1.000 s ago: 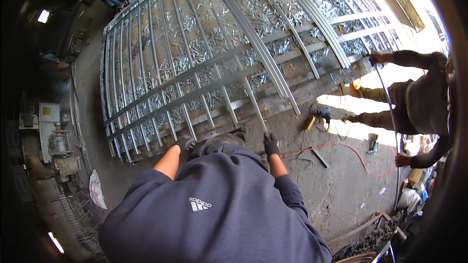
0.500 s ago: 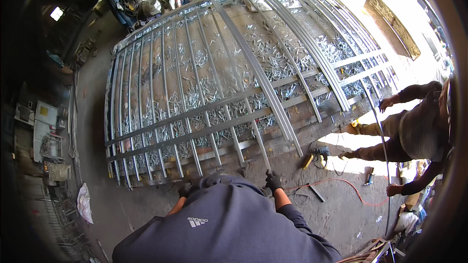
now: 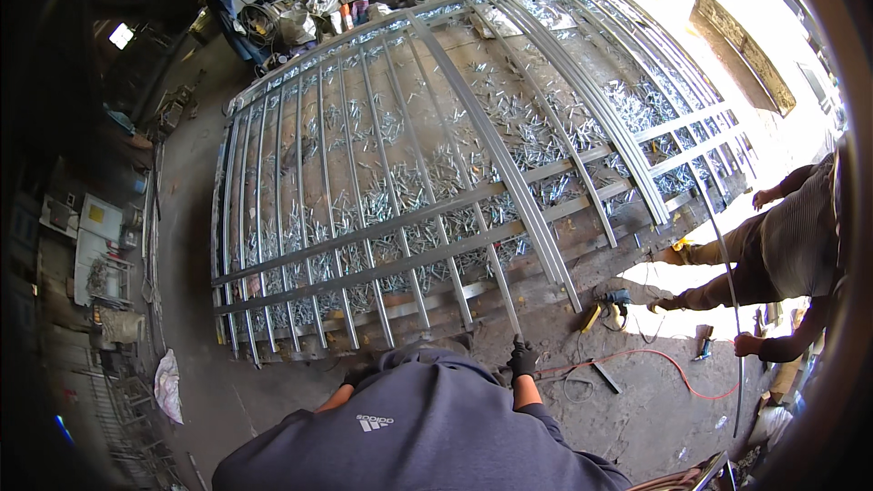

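Gloves cover both hands: the right hand (image 3: 522, 360) is closed around the near end of one vertical bar (image 3: 498, 284) of the large steel gate frame (image 3: 436, 173), and the left hand (image 3: 360, 373) is mostly hidden, so I cannot tell its grip. The frame lies flat on the floor, its near edge just before the person. To place the bar well, I think both hands should keep it parallel to its neighbours across the two cross rails (image 3: 382, 250).

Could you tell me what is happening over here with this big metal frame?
A person in a dark hoodie bends over the near edge of a large metal gate frame lying flat on a workbench, with small metal pieces scattered among its bars. Their gloved right hand is at the end of a bar; the gloved left hand is near the edge, mostly hidden. To the right, a co-worker holds a long thin rod. A power tool lies on the floor.
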`<state>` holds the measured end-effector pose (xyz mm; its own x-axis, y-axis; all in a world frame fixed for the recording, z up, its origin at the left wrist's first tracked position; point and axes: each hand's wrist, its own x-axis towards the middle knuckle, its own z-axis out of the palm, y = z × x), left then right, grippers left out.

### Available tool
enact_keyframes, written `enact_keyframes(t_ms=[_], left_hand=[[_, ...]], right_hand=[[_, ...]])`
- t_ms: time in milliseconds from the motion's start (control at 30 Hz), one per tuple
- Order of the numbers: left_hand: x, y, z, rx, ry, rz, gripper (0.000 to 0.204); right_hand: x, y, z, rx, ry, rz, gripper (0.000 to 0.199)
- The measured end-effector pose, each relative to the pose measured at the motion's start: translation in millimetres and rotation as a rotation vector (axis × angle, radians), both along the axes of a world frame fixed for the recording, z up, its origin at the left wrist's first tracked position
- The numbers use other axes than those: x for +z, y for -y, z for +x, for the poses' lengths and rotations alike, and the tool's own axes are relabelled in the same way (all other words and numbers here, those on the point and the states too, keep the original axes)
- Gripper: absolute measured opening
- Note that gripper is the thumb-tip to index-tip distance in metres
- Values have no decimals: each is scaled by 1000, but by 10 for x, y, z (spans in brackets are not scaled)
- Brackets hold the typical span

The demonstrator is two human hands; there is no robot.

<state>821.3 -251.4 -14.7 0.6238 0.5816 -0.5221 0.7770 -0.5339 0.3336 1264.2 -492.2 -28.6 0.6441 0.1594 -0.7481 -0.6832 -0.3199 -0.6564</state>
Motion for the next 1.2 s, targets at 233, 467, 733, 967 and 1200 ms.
enact_keyframes(t_ms=[233,467,733,967,1200], left_hand=[[0,-61,-1,-36,-28,-6,36],[9,-107,-116,-88,-74,12,39],[-176,-56,-446,177,-53,-85,39],[-139,-212,-647,68,-197,-135,27],[60,-196,-676,-74,81,59,30]], right_hand=[[-210,-6,-13,-16,64,-29,33],[-341,-1,-53,-23,99,-45,38],[-266,-61,-57,-77,83,4,36],[-174,-230,-19,-79,130,-39,38],[-238,-994,419,157,49,123,33]])
